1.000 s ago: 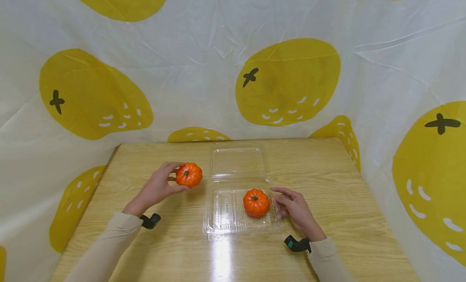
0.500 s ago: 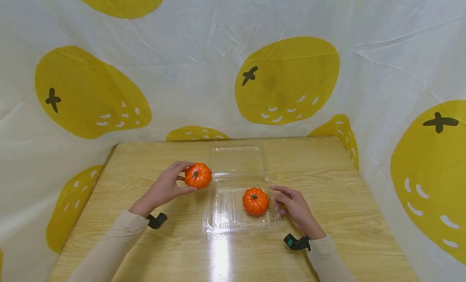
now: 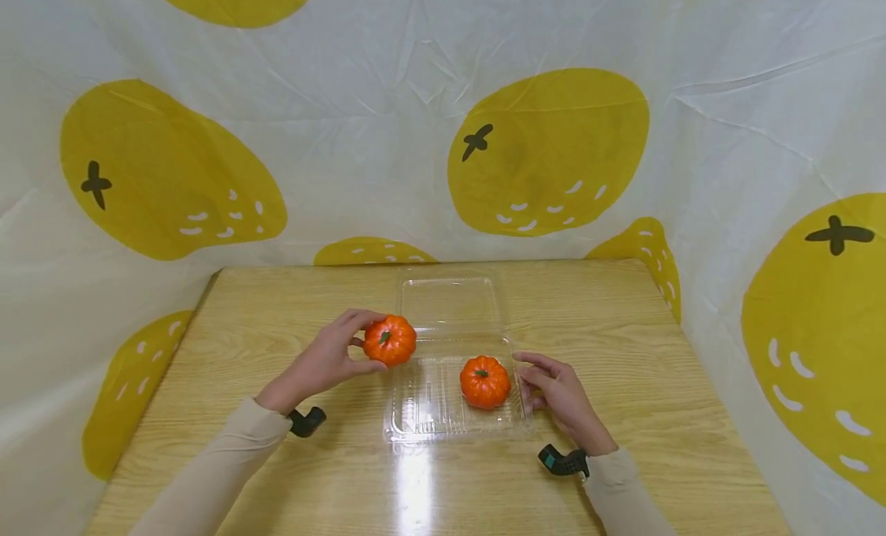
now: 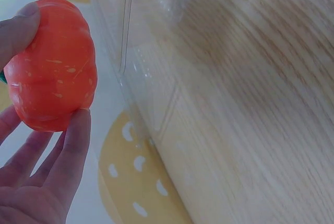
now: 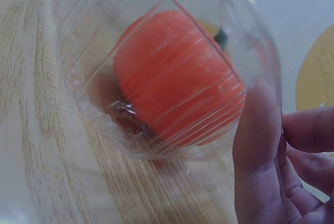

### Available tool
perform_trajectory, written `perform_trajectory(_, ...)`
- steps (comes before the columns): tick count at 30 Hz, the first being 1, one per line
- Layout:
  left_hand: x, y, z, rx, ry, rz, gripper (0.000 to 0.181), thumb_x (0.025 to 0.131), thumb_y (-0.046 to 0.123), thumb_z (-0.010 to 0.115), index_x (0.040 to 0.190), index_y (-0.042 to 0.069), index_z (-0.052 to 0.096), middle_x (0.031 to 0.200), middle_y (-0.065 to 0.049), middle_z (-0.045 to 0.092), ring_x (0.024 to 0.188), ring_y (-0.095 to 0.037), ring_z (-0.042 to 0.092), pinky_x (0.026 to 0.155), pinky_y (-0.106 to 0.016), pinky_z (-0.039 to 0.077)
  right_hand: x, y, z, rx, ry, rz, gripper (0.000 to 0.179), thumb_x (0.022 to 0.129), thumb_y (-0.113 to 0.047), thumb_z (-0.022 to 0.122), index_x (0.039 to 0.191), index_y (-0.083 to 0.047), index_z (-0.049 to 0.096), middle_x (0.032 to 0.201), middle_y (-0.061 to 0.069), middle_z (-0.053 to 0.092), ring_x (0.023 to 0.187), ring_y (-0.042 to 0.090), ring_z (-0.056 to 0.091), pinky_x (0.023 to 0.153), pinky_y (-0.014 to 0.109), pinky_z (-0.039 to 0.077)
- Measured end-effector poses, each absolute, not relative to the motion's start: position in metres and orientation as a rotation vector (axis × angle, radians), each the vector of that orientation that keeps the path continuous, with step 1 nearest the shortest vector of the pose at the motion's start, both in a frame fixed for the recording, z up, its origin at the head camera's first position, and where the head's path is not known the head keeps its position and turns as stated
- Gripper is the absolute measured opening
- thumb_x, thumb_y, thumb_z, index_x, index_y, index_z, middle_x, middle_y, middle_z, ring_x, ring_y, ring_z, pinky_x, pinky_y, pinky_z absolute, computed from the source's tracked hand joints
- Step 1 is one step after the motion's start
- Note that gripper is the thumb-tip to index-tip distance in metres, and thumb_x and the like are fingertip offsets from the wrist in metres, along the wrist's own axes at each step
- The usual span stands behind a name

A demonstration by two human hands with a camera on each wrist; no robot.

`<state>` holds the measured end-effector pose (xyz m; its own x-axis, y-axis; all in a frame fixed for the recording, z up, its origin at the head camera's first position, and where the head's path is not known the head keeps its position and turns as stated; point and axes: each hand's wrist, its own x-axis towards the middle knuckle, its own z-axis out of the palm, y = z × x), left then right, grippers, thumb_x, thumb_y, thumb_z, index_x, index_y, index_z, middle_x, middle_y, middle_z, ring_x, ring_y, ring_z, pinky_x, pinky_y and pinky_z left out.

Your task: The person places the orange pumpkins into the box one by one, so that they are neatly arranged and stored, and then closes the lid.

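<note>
My left hand (image 3: pixel 334 353) grips a small orange pumpkin (image 3: pixel 391 341) between thumb and fingers, above the left rim of a clear plastic clamshell container (image 3: pixel 414 413). In the left wrist view the thumb lies on one side of this pumpkin (image 4: pixel 57 67), fingertips on the other. A second orange pumpkin (image 3: pixel 484 383) with a green stem sits in the right part of the container's base. At the container's right edge, my right hand (image 3: pixel 562 394) pinches the rim with thumb and index finger. Through the clear wall the right wrist view shows the second pumpkin (image 5: pixel 172 78).
The container's lid (image 3: pixel 451 301) lies folded back flat, towards the far edge of the wooden table (image 3: pixel 595 321). A white cloth (image 3: pixel 360 136) printed with yellow fruit hangs behind and at both sides. Each wrist wears a black camera mount (image 3: pixel 307 421).
My left hand has carried its pumpkin rightward, from beside the container to over its left rim. The right hand and the pumpkin in the container have stayed in place.
</note>
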<state>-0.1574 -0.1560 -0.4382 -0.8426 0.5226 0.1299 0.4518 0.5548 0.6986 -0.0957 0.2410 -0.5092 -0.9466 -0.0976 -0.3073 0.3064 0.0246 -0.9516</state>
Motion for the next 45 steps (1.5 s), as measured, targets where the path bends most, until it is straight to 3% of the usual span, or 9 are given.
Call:
perform_trajectory(19, -0.150, -0.134, -0.441, 1.015, 2.660, 1.068, 0.073, 0.077, 0.018, 0.093, 0.141, 0.012, 0.058, 0.139, -0.008, 0.059, 0.120, -0.023, 0.064, 0.090, -0.026, 0.063, -0.096, 0.242, -0.510, 0.226, 2.035, -1.979, 0.046, 0.105, -0.016, 0.059, 0.145, 0.006, 0.052, 0.079, -0.005, 0.067, 0.067, 0.008, 0.060, 0.054, 0.024, 0.055)
perform_trajectory(33, -0.148, -0.122, -0.444, 1.073, 2.613, 1.002, 0.073, 0.079, 0.020, 0.092, 0.143, 0.011, 0.057, 0.139, -0.010, 0.057, 0.120, -0.024, 0.064, 0.090, -0.034, 0.064, -0.098, 0.242, -0.512, 0.204, 2.044, -1.988, 0.044, 0.106, -0.014, 0.058, 0.144, 0.005, 0.053, 0.077, -0.005, 0.066, 0.064, 0.009, 0.059, 0.053, 0.024, 0.054)
perform_trajectory(45, -0.147, -0.114, -0.448, 1.098, 2.635, 0.886, 0.073, 0.080, 0.027, 0.091, 0.143, 0.013, 0.056, 0.138, -0.007, 0.059, 0.120, -0.023, 0.064, 0.093, -0.032, 0.062, -0.099, 0.242, -0.513, 0.221, 2.040, -1.982, 0.042, 0.106, -0.012, 0.057, 0.143, 0.006, 0.054, 0.077, -0.006, 0.066, 0.067, 0.007, 0.059, 0.054, 0.022, 0.054)
